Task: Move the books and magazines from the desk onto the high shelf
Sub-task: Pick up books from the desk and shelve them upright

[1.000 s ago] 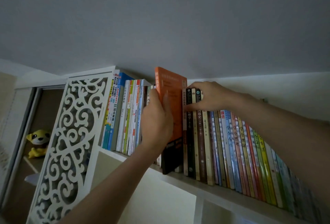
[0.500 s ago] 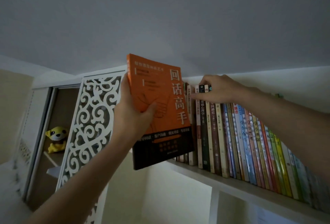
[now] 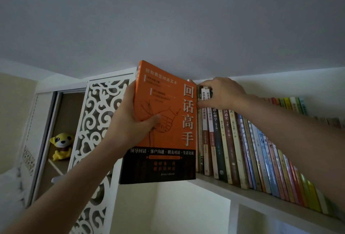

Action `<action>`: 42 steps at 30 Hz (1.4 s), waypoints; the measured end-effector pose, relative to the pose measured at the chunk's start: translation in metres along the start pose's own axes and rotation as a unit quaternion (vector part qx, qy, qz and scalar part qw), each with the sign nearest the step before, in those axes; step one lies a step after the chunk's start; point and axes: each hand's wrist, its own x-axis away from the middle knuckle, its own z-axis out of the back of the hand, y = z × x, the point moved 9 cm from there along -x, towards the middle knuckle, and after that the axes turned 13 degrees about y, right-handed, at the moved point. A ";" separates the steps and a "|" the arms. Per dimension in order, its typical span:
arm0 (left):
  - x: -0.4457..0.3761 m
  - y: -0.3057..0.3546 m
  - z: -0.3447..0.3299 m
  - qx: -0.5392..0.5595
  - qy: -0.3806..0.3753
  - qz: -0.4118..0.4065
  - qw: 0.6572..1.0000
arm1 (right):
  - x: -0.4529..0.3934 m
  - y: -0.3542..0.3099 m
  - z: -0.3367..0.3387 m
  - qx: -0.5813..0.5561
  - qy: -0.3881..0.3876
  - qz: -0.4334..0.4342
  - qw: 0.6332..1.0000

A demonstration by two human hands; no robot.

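A: Two hands up, one book in play. Left hand [image 3: 130, 120] grips the orange book [image 3: 166, 122] by its spine edge, thumb across the front cover, fingers behind. Cover faces the camera, so the book is off the shelf, held in front of the left end of the row [image 3: 242, 149].

B: Touching anything?

A: Its right edge overlaps the first spines in view. Can't tell if it's in contact or just in front of them. Bottom corner hangs below the shelf [image 3: 261, 197] lip.

B: Right hand?

A: Right hand [image 3: 224, 94] sits on the tops of the leftmost books, fingers curled over them, thumb at the spines. Looks like it's holding them over to the right to keep a slot open. Judgement, not seen.

B: Makes sense. Row state?

A: Upright at the left, leaning more toward the right end. Packed tight, so a gap won't hold by itself.

B: Next move?

A: Turn the book spine-out, line it up with the gap, slide in. Ceiling is close above the row, little headroom. Risk: releasing the right hand early lets the row close the slot.

B: Behind that?

A: White fretwork panel [image 3: 93, 131] left of the book, yellow plush toy [image 3: 61, 145] in the cabinet beyond. Not involved.
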 end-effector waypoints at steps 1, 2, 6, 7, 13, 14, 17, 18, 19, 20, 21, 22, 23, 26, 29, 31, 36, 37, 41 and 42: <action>-0.001 0.003 -0.001 -0.007 0.000 -0.007 1.000 | 0.000 0.000 0.001 -0.005 0.008 -0.003 1.000; -0.002 0.006 -0.002 -0.013 0.001 -0.012 1.000 | 0.000 0.000 0.001 -0.006 0.014 -0.005 1.000; -0.006 0.015 -0.008 -0.033 -0.007 -0.017 0.999 | 0.001 0.003 0.006 -0.002 0.013 0.008 1.000; -0.009 0.017 -0.010 -0.036 -0.011 -0.014 0.999 | 0.001 0.005 0.007 -0.006 0.007 0.010 1.000; -0.027 0.024 -0.018 -0.089 -0.043 -0.002 0.995 | 0.005 0.013 0.010 -0.016 -0.032 0.018 0.999; -0.027 0.027 -0.020 -0.110 -0.050 -0.013 0.993 | 0.006 0.014 0.010 -0.016 -0.032 0.017 0.999; -0.030 0.033 -0.031 -0.145 -0.060 -0.032 0.987 | 0.006 0.014 0.011 -0.006 -0.027 0.015 1.000; -0.031 0.036 -0.037 -0.153 -0.061 -0.041 0.986 | 0.007 0.014 0.011 -0.003 -0.027 0.014 1.000; -0.032 0.039 -0.043 -0.163 -0.058 -0.053 0.983 | 0.007 0.014 0.010 -0.001 -0.028 0.014 1.000; -0.033 0.043 -0.050 -0.173 -0.053 -0.069 0.981 | 0.008 0.014 0.010 0.002 -0.028 0.014 1.000; -0.035 0.047 -0.056 -0.182 -0.046 -0.084 0.979 | 0.009 0.014 0.010 0.004 -0.028 0.013 1.000; -0.037 0.050 -0.061 -0.187 -0.037 -0.095 0.977 | 0.009 0.014 0.011 0.004 -0.029 0.011 1.000; -0.038 0.050 -0.068 -0.188 -0.029 -0.097 0.977 | 0.010 0.015 0.011 0.003 -0.029 0.007 1.000; -0.033 0.044 -0.084 -0.200 -0.001 -0.096 0.975 | 0.010 0.014 0.012 0.000 -0.028 0.006 1.000; -0.010 0.025 -0.110 -0.156 0.027 -0.090 0.983 | 0.008 0.013 0.010 -0.012 -0.037 0.003 0.999; 0.005 0.008 -0.120 -0.118 0.067 -0.077 0.988 | 0.008 0.013 0.010 -0.023 -0.044 0.001 0.999; 0.014 -0.016 -0.129 -0.113 0.147 -0.063 0.981 | 0.006 0.014 0.005 -0.048 -0.065 -0.011 0.997; 0.012 -0.016 -0.132 -0.096 0.126 -0.058 0.986 | 0.006 0.013 0.005 -0.057 -0.065 -0.015 0.996; 0.003 -0.044 -0.143 -0.003 -0.088 0.027 0.996 | 0.004 0.013 0.006 -0.093 -0.067 -0.040 0.993; 0.003 -0.054 -0.141 0.021 -0.133 0.045 0.990 | 0.003 0.014 0.006 -0.099 -0.072 -0.047 0.991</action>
